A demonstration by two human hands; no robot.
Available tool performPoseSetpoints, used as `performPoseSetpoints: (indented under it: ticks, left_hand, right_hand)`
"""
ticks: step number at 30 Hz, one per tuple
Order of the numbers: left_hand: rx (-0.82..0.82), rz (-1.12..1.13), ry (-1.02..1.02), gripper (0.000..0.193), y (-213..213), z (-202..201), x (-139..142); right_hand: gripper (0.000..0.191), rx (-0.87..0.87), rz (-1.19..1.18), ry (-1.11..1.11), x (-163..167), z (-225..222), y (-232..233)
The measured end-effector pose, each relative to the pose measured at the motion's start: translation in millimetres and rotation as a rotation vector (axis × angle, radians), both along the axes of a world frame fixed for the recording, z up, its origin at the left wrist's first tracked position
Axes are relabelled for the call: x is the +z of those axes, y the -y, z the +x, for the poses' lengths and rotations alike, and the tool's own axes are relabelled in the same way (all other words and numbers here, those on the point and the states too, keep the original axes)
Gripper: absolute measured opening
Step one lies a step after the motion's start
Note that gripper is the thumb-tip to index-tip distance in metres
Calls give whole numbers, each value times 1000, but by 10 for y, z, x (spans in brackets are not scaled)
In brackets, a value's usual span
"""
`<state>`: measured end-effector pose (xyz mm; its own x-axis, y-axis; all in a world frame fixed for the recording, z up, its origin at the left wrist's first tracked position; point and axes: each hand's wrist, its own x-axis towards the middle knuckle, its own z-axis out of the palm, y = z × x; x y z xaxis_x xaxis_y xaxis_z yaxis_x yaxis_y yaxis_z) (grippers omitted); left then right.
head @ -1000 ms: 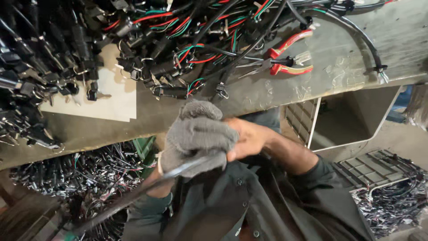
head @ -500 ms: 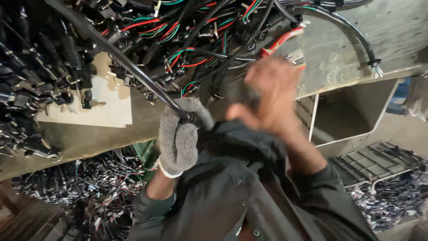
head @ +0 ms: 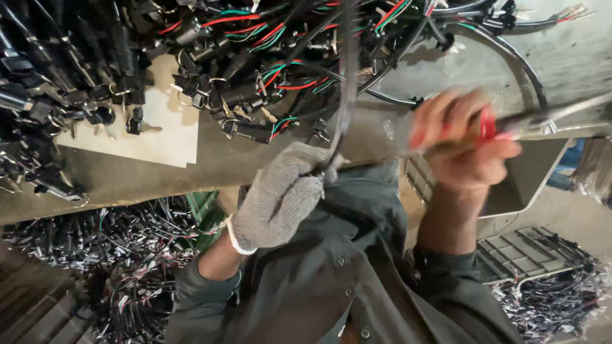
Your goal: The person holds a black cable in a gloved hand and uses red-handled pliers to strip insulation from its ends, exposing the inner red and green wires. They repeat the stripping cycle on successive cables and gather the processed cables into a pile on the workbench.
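Note:
My left hand (head: 280, 197), in a grey knit glove, is closed around a black cable (head: 347, 83) that runs up from my fist to the top of the view. My right hand (head: 465, 140) is bare and blurred, gripping red-handled cutters (head: 489, 124) just right of the cable, above the bench edge. Both hands are over my dark shirt, at the near edge of the workbench (head: 210, 159).
A heap of black wire harnesses with red and green leads (head: 274, 57) covers the bench. A pale sheet (head: 159, 127) lies under part of it. More harnesses fill the floor at left (head: 108, 255) and a crate at right (head: 548, 280).
My left hand swung the black cable upward from low left to near vertical. My right hand moved to the right and now holds the red-handled cutters that lay on the bench.

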<state>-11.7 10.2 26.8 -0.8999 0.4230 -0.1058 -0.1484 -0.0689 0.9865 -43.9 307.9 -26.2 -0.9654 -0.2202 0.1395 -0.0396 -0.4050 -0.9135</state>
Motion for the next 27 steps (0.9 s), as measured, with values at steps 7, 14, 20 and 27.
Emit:
performPoseSetpoints:
  ticks: [7,14,20,27]
  left_hand:
    - [170,211,52,51,-210,200,196]
    - [103,100,242,67,-194,139,261]
    - [-97,-166,-124,80,-59,82,198]
    - [208,-678,-635,80,-243,254,-126]
  right_hand:
    - [43,-66,918,-321,322,14,682]
    - [43,17,1185,-590,263,-105,672]
    - [43,84,1071,-564,120,-109,654]
    - [37,27,1187,-470,148,75,656]
